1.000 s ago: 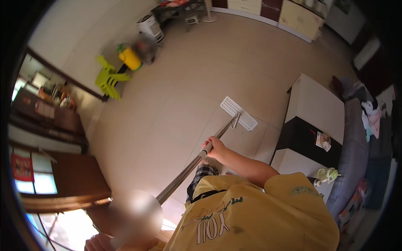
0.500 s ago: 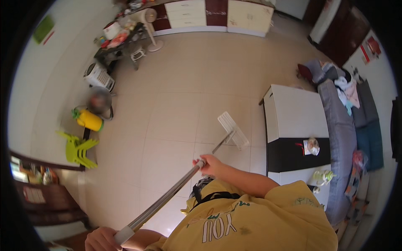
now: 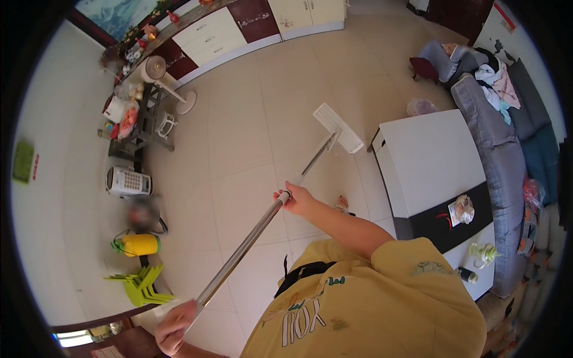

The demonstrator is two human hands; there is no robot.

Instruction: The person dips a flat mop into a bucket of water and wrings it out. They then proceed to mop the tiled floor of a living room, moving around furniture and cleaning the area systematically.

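Note:
A flat mop with a long silvery pole (image 3: 242, 250) slants across the middle of the view. My left hand (image 3: 176, 327) is closed round the top end of the pole, low on the left. Farther along, my right hand (image 3: 296, 198) grips the pole at its joint, where a thinner section runs on. The white rectangular mop head (image 3: 340, 129) lies on the tiled floor, just left of the coffee table's far corner. My foot (image 3: 342, 204) shows in part on the floor beyond my right forearm.
A white and black coffee table (image 3: 430, 155) stands to the right, with a grey sofa (image 3: 483, 119) behind it. Along the left are green stacked chairs (image 3: 143, 286), a yellow canister (image 3: 140, 245), a white appliance (image 3: 128, 181) and a fan (image 3: 156, 68). Cabinets (image 3: 209, 39) line the far wall.
The mop head has slid forward over the floor, near the coffee table's far corner. My left hand has come up and right with the pole end. The whole view has turned.

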